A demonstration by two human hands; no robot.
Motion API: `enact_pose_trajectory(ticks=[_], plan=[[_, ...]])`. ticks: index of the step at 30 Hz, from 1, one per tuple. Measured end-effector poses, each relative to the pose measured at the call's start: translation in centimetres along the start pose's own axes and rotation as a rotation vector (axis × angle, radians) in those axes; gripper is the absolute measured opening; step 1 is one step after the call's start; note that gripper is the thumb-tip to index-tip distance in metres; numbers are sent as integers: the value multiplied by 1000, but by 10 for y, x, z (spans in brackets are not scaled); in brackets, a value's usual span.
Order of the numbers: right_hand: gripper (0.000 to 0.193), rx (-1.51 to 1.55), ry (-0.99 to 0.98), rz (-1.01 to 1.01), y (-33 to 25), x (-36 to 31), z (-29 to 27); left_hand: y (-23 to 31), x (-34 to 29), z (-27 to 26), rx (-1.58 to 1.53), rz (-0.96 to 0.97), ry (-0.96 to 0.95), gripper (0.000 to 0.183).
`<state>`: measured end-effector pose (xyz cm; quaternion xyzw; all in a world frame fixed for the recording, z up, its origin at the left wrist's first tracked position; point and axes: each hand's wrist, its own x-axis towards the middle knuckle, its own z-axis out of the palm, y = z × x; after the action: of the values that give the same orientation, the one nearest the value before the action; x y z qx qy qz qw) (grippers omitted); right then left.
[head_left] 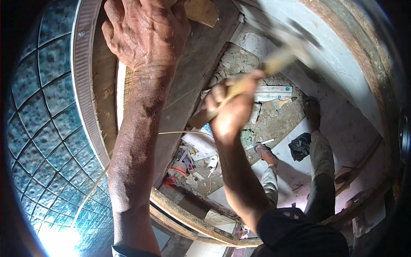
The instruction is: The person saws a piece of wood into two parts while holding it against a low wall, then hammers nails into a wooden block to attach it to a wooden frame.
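long yellow-brown wooden-handled hammer [278, 58]: and there, slanting up and rightward out of the bare right hand [233, 105], well apart from the bare left hand [147, 34]; greyish head at the upper end, smeared by blur, too soft for an exact shape.
right hand: closed tight round the hammer's handle, around mid-view, fingers blurred, butt end jutting out low on the other side.
left hand: way up at the top edge, knuckles bent, back of the hand creased and shiny; fingertips cut off, so impossible to tell whether gripping or just pressing.
short tan wooden piece [203, 13]: right beside the left hand, blunt-ended, partly out of view; contact unclear.
broad grey-brown flat board [184, 81]: slanting between the two forearms, matte and straight-edged.
blue-teal pebbled pane with dark diamond lattice [47, 98]: over on the left, bright glare low down, bordered by a pale ribbed trim strip [85, 73].
rough curved wooden rim [192, 214]: bowing along the bottom, coarse-grained.
crumbly grey rubble floor [235, 60]: down below, strewn with pale scraps, a flat white strip [276, 91] and, farther right, a crumpled black plastic bag [299, 146].
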<state>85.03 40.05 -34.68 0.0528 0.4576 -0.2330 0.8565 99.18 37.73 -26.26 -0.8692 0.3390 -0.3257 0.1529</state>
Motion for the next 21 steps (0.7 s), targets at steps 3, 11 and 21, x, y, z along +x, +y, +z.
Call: enact_pose_trajectory(ticks=[3,11,21], plan=[[62,53,161,-104,-14,0,26,7,4,-4,-34,14,-5,74],[61,-375,-170,148,15,-15,-7,-18,-14,7,117,16,-52,76],[56,-329,15,-456,33,-22,28,-34,11,0,-369,205,52,31]])
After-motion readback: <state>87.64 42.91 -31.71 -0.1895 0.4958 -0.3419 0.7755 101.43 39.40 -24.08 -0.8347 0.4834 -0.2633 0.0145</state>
